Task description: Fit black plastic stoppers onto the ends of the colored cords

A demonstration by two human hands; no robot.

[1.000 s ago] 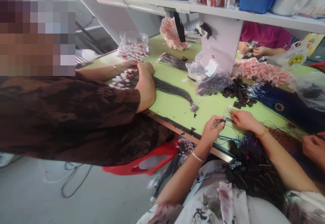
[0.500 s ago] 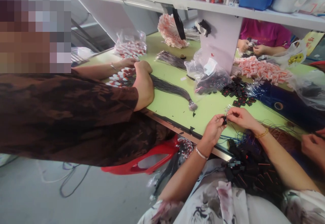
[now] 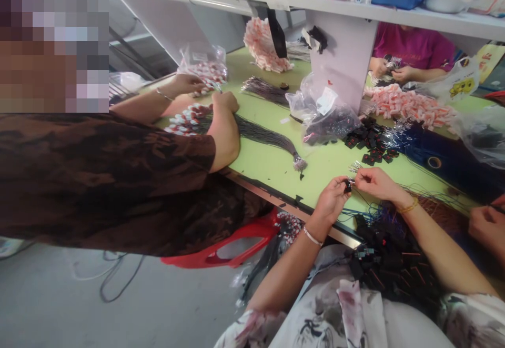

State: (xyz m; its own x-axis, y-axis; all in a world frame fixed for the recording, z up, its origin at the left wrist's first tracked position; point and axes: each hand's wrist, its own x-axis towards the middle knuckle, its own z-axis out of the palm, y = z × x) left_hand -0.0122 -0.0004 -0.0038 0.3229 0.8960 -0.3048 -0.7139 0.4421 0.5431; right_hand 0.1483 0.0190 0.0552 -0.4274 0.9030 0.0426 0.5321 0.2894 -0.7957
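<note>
Bags first: clear plastic bag [image 3: 330,121] near the white shelf post, lying on the green tabletop [image 3: 272,166], stuffed with small dark parts and bearing a white label; second clear plastic bag [image 3: 203,66] far left, packed with red-and-white pieces; third crumpled clear bag [image 3: 479,137] at right edge, contents dark and unclear. Loose beside them: heap of pink-and-white parts [image 3: 410,107], scatter of small black square housings with red spots [image 3: 371,145], bundle of thin dark wires [image 3: 268,136] ending in metal tips.

Small black connector piece [image 3: 347,185], boxy, dull, barely bigger than a fingertip, held just above the table's near edge, between both hands. Left hand [image 3: 330,203] pinching it by thumb and forefinger, remaining fingers curled. Right hand [image 3: 373,184] touching it from the other side, fingertips pressed together on a thin dark wire [image 3: 365,199] trailing down toward the lap. Pile of finished black housings with wires [image 3: 389,264] resting on the lap below.

Co-worker's arm in brown patterned sleeve [image 3: 106,179] across the left, hand [image 3: 225,102] on the wire bundle.
</note>
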